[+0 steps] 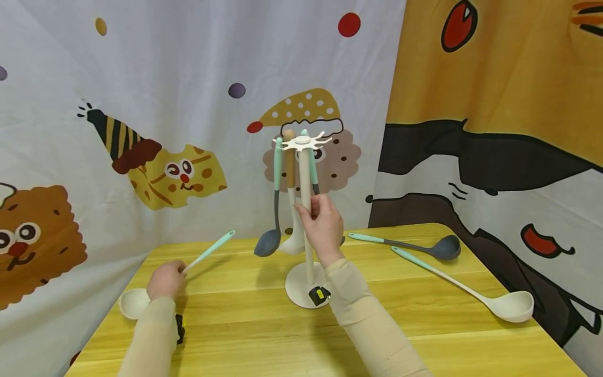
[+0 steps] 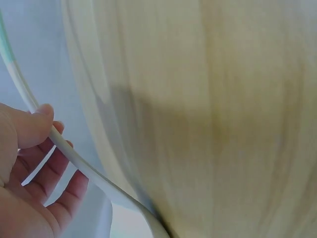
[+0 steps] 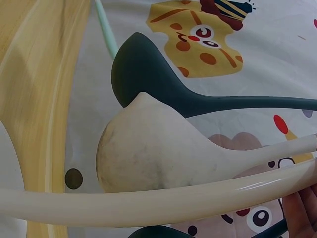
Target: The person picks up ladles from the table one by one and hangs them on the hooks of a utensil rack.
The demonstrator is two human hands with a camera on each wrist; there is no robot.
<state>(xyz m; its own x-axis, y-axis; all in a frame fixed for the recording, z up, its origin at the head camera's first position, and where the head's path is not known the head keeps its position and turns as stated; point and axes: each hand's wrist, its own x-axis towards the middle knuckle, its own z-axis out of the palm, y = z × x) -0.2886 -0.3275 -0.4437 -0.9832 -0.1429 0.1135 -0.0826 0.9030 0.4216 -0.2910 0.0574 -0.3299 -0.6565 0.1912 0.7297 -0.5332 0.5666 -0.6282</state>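
Observation:
At the table's left, my left hand [image 1: 166,281] pinches the pale shaft of a white ladle [image 1: 134,303] with a mint-green grip. Its thumb presses the shaft [image 2: 74,157] in the left wrist view; the grip slants up and away. My right hand [image 1: 324,225] holds the post of a white utensil stand [image 1: 305,173], midway up. From the rack's top hang a dark ladle [image 1: 268,242] with a mint handle and a white ladle [image 3: 148,148] with a tan handle. Another mint-handled utensil [image 1: 313,170] hangs partly hidden behind the post.
On the right of the wooden table [image 1: 226,335] lie a dark ladle [image 1: 445,247] and a white ladle [image 1: 511,306], both with mint grips. Behind the table hangs a cartoon-printed curtain [image 1: 188,68]. The stand's round base [image 1: 294,288] sits mid-table.

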